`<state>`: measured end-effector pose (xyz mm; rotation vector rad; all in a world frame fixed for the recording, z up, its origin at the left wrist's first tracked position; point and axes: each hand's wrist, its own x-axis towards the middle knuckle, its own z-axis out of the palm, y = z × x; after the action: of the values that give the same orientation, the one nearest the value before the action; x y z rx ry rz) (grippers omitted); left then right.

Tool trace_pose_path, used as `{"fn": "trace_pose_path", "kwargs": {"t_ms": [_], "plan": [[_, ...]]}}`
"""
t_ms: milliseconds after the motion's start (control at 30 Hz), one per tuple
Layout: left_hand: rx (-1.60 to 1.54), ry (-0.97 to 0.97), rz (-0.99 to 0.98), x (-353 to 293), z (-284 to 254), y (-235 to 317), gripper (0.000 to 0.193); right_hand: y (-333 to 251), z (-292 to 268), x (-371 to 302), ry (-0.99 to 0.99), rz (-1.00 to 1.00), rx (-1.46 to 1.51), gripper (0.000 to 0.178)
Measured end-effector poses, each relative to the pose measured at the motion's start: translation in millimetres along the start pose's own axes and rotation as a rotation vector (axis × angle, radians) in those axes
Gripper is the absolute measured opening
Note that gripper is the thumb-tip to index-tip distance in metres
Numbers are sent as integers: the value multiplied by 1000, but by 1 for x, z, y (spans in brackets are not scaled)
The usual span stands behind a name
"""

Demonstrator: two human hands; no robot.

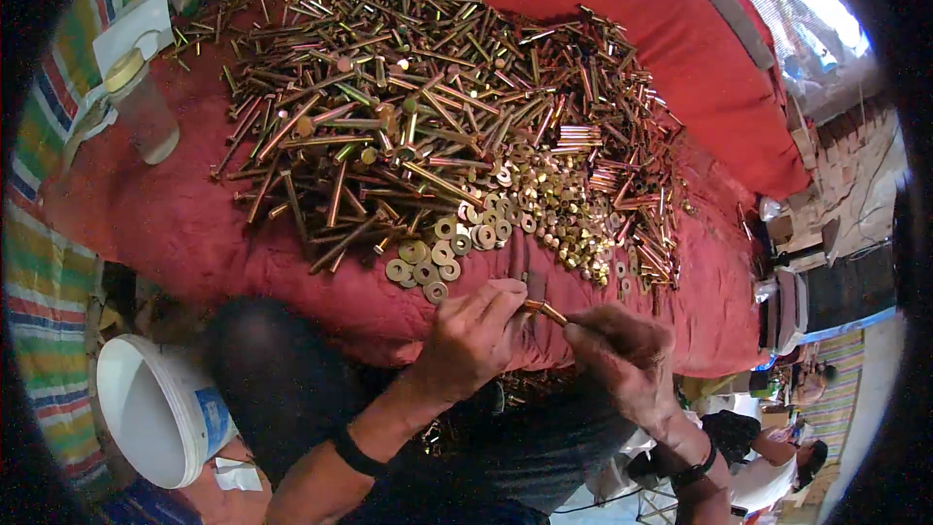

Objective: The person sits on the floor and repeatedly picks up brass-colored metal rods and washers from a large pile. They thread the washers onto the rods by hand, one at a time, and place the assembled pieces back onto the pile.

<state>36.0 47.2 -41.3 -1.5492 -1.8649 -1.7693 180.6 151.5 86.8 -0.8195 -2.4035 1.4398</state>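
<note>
The left hand (476, 331) and the right hand (627, 355) meet above the near edge of the red quilted cloth (194, 224), each pinching one end of a slim, copper-gold metal bolt (548, 312) that bridges the small gap between them. To work well here, the left fingertips would best hold their end steady while the right thumb and forefinger do the fine turning or sliding, with both ends kept in one line so that nothing threaded binds askew. A light grip should suit such smooth metal; squeezing hard could make it skid. The flat, brassy ring washers (424, 265) and the small, shiny gold nuts (583, 238) lie just beyond, within easy reach, before the heap of long, coppery bolts (389, 117). Fingers cover both ends of the held piece, so its head cannot be made out, nor whether a nut or washer sits on it. The left thumb is mostly hidden, the loose metal pieces (437, 436) down between the legs are dim, and the forearms are cut off below.
</note>
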Motion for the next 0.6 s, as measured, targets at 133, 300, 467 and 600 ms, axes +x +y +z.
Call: {"fn": "trace_pose_path", "kwargs": {"t_ms": [133,300,467,600], "plan": [[-12,25,41,0,0,0,25,5,-16,8,-102,-769,-877,39],[10,7,-23,0,0,1,24,2,-8,11,-129,-644,-743,38],[35,-14,-53,0,-3,-1,25,-6,7,17,-13,286,283,19],[-21,-22,-96,-1,-2,-1,25,-13,-8,16,-51,273,40,19]]}}
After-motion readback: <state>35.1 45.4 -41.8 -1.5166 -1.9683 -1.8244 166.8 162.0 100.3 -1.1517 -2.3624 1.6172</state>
